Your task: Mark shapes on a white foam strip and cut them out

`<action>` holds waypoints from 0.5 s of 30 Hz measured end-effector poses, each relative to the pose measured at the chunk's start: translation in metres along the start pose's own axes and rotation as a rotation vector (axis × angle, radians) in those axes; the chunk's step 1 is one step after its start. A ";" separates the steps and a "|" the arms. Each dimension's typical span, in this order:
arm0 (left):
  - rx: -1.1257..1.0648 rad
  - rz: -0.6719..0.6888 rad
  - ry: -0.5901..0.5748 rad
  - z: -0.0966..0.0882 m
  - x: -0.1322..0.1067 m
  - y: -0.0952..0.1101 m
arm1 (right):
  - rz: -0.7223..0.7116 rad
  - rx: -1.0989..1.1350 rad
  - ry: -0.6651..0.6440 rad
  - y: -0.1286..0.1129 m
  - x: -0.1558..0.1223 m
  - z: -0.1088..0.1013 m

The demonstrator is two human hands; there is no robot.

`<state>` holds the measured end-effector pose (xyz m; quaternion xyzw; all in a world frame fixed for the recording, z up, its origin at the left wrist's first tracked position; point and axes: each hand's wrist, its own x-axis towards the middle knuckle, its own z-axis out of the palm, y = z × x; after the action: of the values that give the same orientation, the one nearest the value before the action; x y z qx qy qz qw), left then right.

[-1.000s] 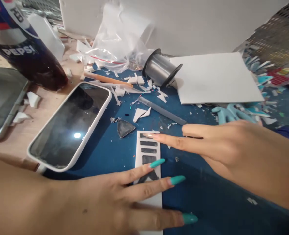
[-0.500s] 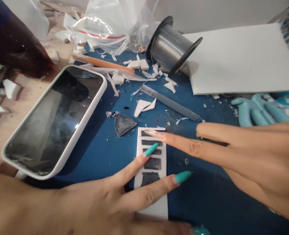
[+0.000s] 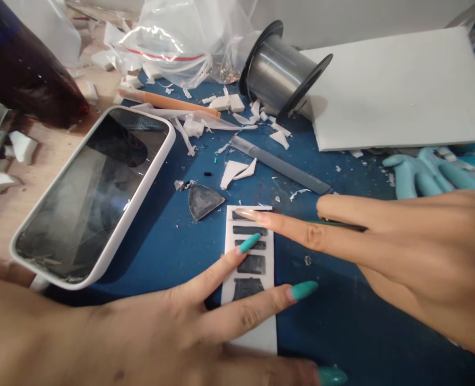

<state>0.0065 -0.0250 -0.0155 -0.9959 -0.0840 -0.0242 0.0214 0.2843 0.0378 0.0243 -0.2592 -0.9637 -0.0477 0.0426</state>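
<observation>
We saw the left hand (image 3: 149, 327) lying open and flat, fingers spread, on the blue mat (image 3: 342, 332) at the near side of the desk. Two of its fingers pressed across the white strip (image 3: 261, 335). The right hand (image 3: 414, 252) came in from the desk's right edge with its forefinger stretched out, the tip touching the strip's far end. A thin dark sliver (image 3: 342, 225) showed under its thumb, and we could not tell whether the hand gripped it.

We counted five dark bars on the strip, the farthest partly hidden by the forefinger. One grey triangle (image 3: 203, 201) lay just beside the strip's far left corner. There were also one phone (image 3: 93, 198) to the left, one spool (image 3: 281, 80) and one white board (image 3: 402, 91) toward the far edge. The left forearm hid the strip's near end, and the dark bottle (image 3: 24, 75) was cut off at the far left corner.
</observation>
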 end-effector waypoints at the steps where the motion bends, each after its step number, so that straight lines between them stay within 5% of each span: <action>1: -0.006 -0.002 0.005 0.000 0.001 0.000 | -0.004 0.003 0.003 0.000 0.001 0.001; 15: -0.047 -0.043 0.105 0.000 0.006 0.001 | 0.086 0.000 0.002 0.002 -0.014 0.012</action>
<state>0.0120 -0.0248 -0.0148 -0.9915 -0.1036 -0.0788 0.0018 0.2969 0.0343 0.0106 -0.3006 -0.9516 -0.0460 0.0456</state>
